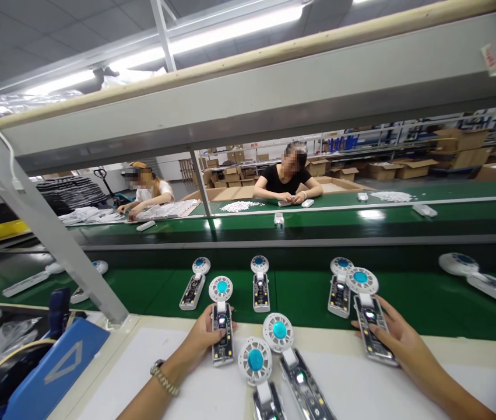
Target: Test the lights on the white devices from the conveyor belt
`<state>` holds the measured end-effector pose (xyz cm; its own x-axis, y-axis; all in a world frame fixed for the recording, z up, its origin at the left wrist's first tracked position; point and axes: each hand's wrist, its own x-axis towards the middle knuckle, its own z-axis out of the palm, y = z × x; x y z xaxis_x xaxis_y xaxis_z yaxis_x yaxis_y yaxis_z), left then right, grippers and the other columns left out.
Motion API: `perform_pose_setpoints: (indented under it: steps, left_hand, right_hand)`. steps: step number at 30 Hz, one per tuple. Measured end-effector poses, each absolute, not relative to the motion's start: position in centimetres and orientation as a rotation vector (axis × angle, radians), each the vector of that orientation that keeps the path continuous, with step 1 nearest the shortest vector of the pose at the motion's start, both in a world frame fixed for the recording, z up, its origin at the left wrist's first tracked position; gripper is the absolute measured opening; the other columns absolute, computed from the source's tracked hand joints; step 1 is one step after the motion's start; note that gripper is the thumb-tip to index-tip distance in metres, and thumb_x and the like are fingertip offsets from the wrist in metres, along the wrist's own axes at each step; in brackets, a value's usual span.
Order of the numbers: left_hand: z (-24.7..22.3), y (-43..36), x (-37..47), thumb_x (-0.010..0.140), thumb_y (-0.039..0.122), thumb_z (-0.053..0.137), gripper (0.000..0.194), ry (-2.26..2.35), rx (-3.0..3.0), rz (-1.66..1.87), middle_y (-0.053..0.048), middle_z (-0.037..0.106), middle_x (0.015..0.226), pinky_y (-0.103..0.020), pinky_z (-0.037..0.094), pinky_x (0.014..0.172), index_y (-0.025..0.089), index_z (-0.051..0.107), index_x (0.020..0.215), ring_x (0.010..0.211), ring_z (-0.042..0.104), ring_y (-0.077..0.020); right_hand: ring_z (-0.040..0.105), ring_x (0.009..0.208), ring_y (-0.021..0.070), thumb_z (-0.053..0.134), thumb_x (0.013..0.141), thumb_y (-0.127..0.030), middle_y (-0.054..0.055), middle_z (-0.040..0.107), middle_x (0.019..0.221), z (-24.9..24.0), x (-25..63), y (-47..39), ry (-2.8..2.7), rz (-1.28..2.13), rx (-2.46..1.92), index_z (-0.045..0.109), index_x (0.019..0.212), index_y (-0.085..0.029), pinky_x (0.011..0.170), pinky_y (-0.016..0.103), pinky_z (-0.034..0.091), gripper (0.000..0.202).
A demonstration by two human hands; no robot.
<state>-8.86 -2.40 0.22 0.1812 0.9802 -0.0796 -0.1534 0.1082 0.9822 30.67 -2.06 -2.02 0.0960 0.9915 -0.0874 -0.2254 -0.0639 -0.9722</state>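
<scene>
Worktop (204,396), green belt (300,286) beyond, tube light (239,28) above — left hand (204,333), right hand (394,335), each grip around a round-headed device (225,351)

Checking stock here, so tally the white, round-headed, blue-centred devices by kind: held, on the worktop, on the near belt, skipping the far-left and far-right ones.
White, round-headed, blue-centred devices held in left hand and right hand: 2
Devices on flat white worktop: 2
Devices on near green belt: 3
Total: 7
</scene>
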Motion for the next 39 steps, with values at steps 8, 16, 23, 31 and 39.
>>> perform_pose_setpoints:
  steps: [8, 16, 23, 31, 39]
  left_hand:
    - [0.3, -2.4, -9.0, 0.058, 0.028, 0.077, 0.062, 0.992, 1.071, 1.064, -0.010, 0.064, 0.088, -0.026, 0.043, 0.075, 0.016, 0.045, 0.110, 0.086, 0.059, -0.0202]
    - [1.1, -2.2, -8.5, 0.065, 0.035, 0.071, 0.039, 0.967, 0.837, 1.169, -0.009, 0.065, 0.086, -0.036, 0.046, 0.082, 0.014, 0.056, 0.094, 0.078, 0.062, -0.0207]
    - [0.1, -1.4, -8.9, 0.074, 0.069, 0.035, 0.065, 0.891, 0.821, 1.078, -0.007, 0.058, 0.045, -0.034, 0.048, 0.068, 0.010, 0.061, 0.073, 0.047, 0.055, -0.0167]
    - [2.8, 3.3, -13.1, 0.070, 0.063, 0.046, 0.054, 1.690, 1.246, 1.290, -0.014, 0.063, 0.079, -0.037, 0.046, 0.069, 0.011, 0.056, 0.080, 0.074, 0.060, -0.0265]
    - [4.6, 5.6, -13.6, 0.061, 0.030, 0.068, 0.028, 1.879, 1.492, 1.307, -0.010, 0.058, 0.093, -0.035, 0.035, 0.087, 0.017, 0.054, 0.081, 0.106, 0.048, -0.0308]
  right_hand:
    - [0.063, 0.087, 0.0303, 0.073, 0.057, -0.046, 0.014, 0.052, 0.122, -2.4, 30.6, -1.8, -0.889, 1.249, -1.149, 0.020, 0.135, -0.027, 0.070, 0.036, 0.055, 0.097]
    - [0.065, 0.075, 0.0248, 0.068, 0.067, -0.040, 0.009, 0.070, 0.078, -2.2, 32.2, -1.5, -0.687, 1.538, -1.123, 0.036, 0.126, -0.018, 0.066, 0.029, 0.054, 0.070]
    - [0.057, 0.049, 0.0164, 0.045, 0.076, -0.062, 0.001, 0.059, 0.055, -0.9, 32.2, -1.3, -0.513, 1.622, -0.939, 0.060, 0.090, -0.016, 0.067, 0.031, 0.055, 0.051]
    - [0.061, 0.086, 0.0354, 0.050, 0.073, -0.045, 0.015, 0.067, 0.074, -0.3, 35.3, 5.1, -1.011, 0.931, -1.645, 0.058, 0.078, -0.015, 0.074, 0.045, 0.050, 0.032]
    - [0.046, 0.112, 0.0344, 0.053, 0.073, -0.031, 0.018, 0.058, 0.109, 1.8, 26.6, 7.6, -1.471, 0.614, -1.676, 0.047, 0.110, -0.012, 0.096, 0.045, 0.032, 0.042]
